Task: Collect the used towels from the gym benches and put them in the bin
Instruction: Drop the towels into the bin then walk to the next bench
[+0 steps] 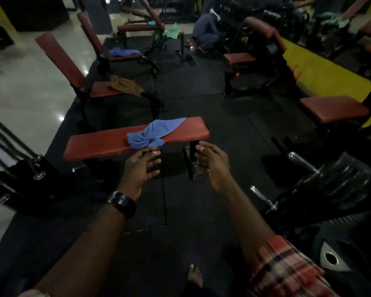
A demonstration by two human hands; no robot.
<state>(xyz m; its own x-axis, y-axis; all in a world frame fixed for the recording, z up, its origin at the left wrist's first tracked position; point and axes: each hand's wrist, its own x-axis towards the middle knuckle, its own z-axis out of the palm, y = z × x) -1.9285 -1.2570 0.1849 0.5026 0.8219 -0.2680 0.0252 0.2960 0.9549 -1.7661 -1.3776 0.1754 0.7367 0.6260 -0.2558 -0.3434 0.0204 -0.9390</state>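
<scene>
Head cam view, looking down over both arms stretched out toward a flat red bench point(107, 144) sitting on the dark rubber floor. Left hand point(140, 166) is open, palm turned inward, fingers loosely curled and spread, not gripping anything. Its fingertips point(152, 150) sit right at the near edge of the bench, just below the bunched end of a blue towel point(153, 133), and honestly I can't tell if they're touching the cloth or just short of it. There's a black watch point(122, 203) on that wrist.

Right hand point(212, 161) is also open and empty, palm facing the left one, fingers slightly bent, hanging in front of the bench's black leg point(193, 159) and well clear of the towel. Plaid sleeve point(287, 269) is pushed up on that arm.

The blue towel lies draped across the bench top, crumpled at the near side and fanning out flat toward the far edge.

More towels further back: a brown towel point(124, 83) on the seat of the next bench point(99, 90), another blue one point(123, 51) on the bench behind that, and a green one point(172, 31) way at the back. Someone's crouched point(206, 33) on the floor near there. No bin showing anywhere in this shot.

A bare foot point(195, 275) pokes in at the bottom.
</scene>
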